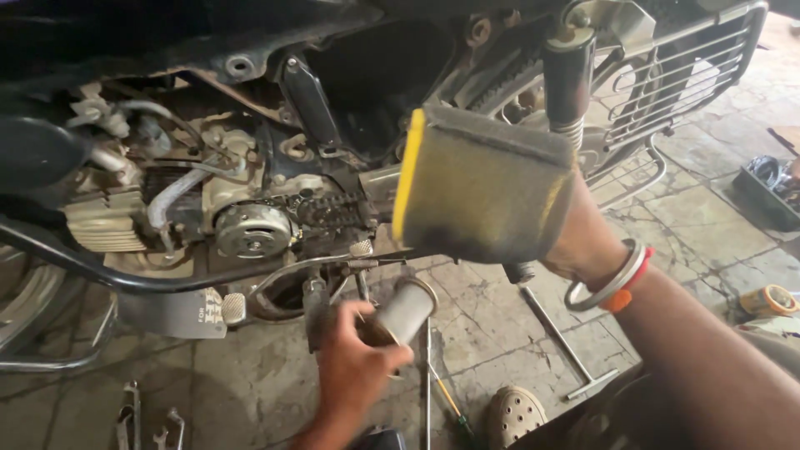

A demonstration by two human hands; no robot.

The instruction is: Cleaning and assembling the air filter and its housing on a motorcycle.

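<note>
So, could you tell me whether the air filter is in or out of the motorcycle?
Out: the right hand holds the air filter clear of it.

A grimy, cracked stone-tile floor filled the lower frame, brighter with daylight toward the upper right, where a dark tray sat near the right edge.

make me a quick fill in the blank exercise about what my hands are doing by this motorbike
1. The right hand holds a foam filter with a ____ edge.
2. The left hand grips a small metal ____.
3. The right wrist wears a ____.
4. A T-shaped tool lies on the ____.

Missing words: yellow; cylinder; bangle; floor
</note>
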